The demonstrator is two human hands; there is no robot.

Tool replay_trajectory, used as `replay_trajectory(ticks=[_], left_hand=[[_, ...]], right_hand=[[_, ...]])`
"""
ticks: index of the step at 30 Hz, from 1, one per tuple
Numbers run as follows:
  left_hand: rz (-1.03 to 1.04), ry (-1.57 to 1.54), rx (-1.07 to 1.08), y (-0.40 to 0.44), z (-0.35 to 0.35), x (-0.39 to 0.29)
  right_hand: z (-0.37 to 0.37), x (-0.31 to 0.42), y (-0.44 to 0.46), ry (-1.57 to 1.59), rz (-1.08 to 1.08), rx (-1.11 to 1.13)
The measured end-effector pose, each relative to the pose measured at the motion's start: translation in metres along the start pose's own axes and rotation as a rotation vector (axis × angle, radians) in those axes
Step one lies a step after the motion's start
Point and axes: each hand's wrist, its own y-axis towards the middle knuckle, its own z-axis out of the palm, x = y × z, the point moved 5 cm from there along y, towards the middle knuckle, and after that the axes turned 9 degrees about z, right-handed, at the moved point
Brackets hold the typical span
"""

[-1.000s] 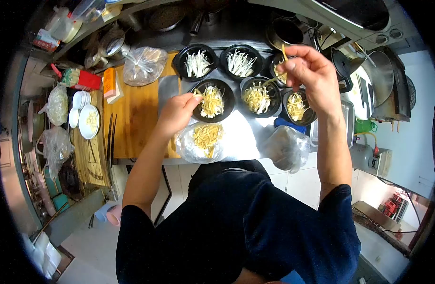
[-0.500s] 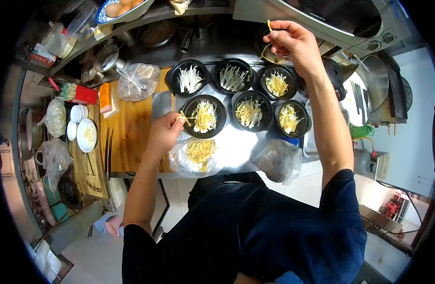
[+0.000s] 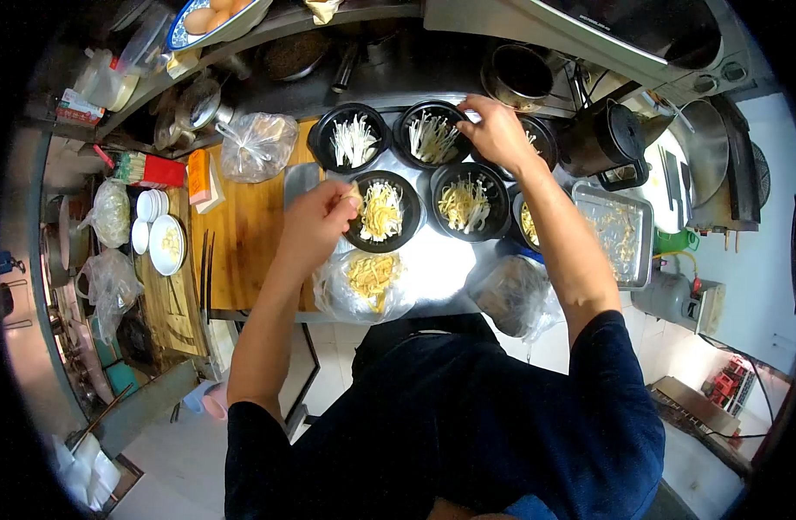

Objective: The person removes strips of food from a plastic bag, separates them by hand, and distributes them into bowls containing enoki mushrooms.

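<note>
Several black bowls stand in two rows on the metal counter. My left hand (image 3: 321, 217) is at the left rim of the front left bowl (image 3: 412, 227), its fingers closed on some pale yellow strips (image 3: 354, 192). That bowl holds yellow strips over white enoki mushrooms. Pinched fingers of my right hand (image 3: 499, 137) are at the right rim of the back middle bowl (image 3: 404, 149); what they hold, if anything, I cannot make out. White enoki mushrooms (image 3: 432, 137) lie in it. My right hand and forearm partly cover the right-hand bowls. An open plastic bag of yellow strips (image 3: 373, 276) lies in front.
A wooden board (image 3: 250, 234) and a tied plastic bag (image 3: 257, 147) are on the left, with small white dishes (image 3: 166, 245) beyond. To the right are a metal tray (image 3: 621, 234), a black jug (image 3: 604, 143) and a crumpled plastic bag (image 3: 516, 295). A microwave (image 3: 580, 39) stands behind.
My right hand has come down and left from above the back right bowl to the back middle bowl's rim; the yellow strip it held no longer shows. My left hand has shifted slightly right and up.
</note>
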Motion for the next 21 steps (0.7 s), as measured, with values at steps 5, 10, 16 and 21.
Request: replay_trajectory(ticks=[5,10,16,21], left_hand=[[0.204,0.180,0.091,0.067,0.037,-0.015],[0.189,0.125,0.200,0.132,0.085,-0.012],[0.212,0.804,0.215,0.150,0.082,-0.014],[0.223,0.526,0.127,0.055,0.041,0.020]], right_hand=[[-0.026,-0.027,-0.068,0.278,0.471,0.118],[-0.032,-0.036,-0.153,0.396,0.689,0.183],[-0.007,-0.027,-0.219,0.472,0.728,0.114],[0.051,0.046,-0.228,0.479,0.714,0.365]])
